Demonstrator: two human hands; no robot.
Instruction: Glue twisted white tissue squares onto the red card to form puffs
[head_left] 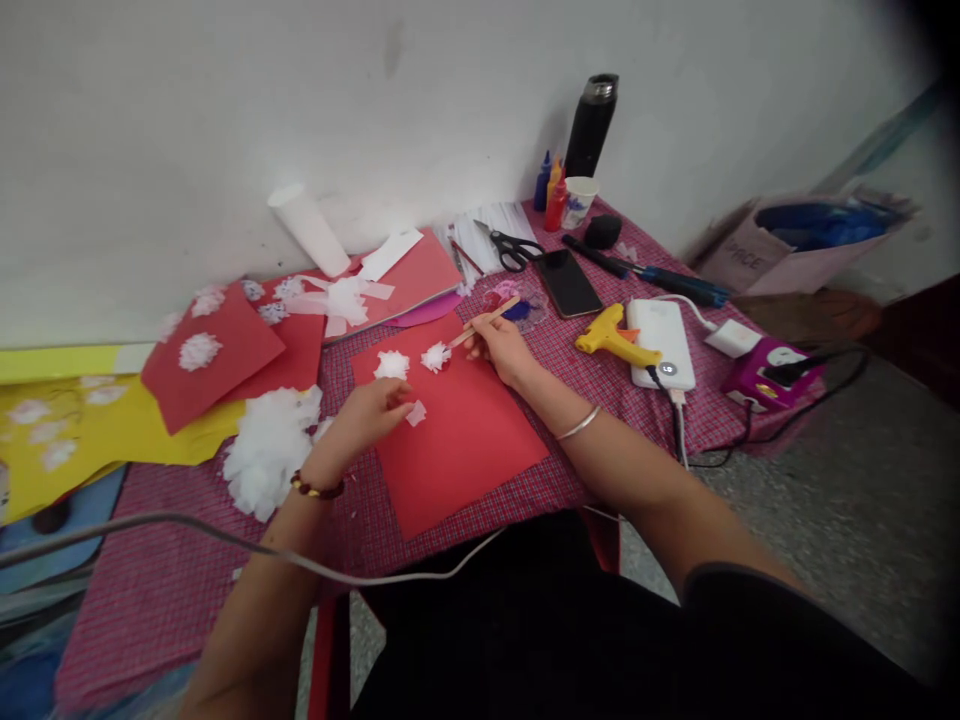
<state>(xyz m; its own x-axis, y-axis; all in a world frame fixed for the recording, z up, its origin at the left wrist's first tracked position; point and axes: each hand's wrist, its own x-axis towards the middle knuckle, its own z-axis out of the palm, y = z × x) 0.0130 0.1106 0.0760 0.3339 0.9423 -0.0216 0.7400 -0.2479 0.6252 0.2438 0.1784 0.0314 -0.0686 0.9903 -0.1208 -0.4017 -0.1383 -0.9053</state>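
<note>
A red paper sheet (465, 440) lies in front of me with two small white tissue paper puffs, one (391, 366) at its upper left and another (435, 357) beside it. My right hand (496, 342) is closed around a thin wooden stick (502, 309), whose lower end meets the right-hand puff. Over the sheet's left side, my left hand (375, 408) pinches a small piece of tissue paper (416, 412) at its fingertips. Left of that wrist sits a large pile of white tissue pieces (266, 450).
Behind the sheet are scissors (511, 245), a phone (568, 283) and a smeared paint palette (529, 300). On the right lie a yellow glue gun (616, 338), a white power bank (664, 345) and a purple power strip (772, 372). A cable (337, 574) crosses near my left forearm.
</note>
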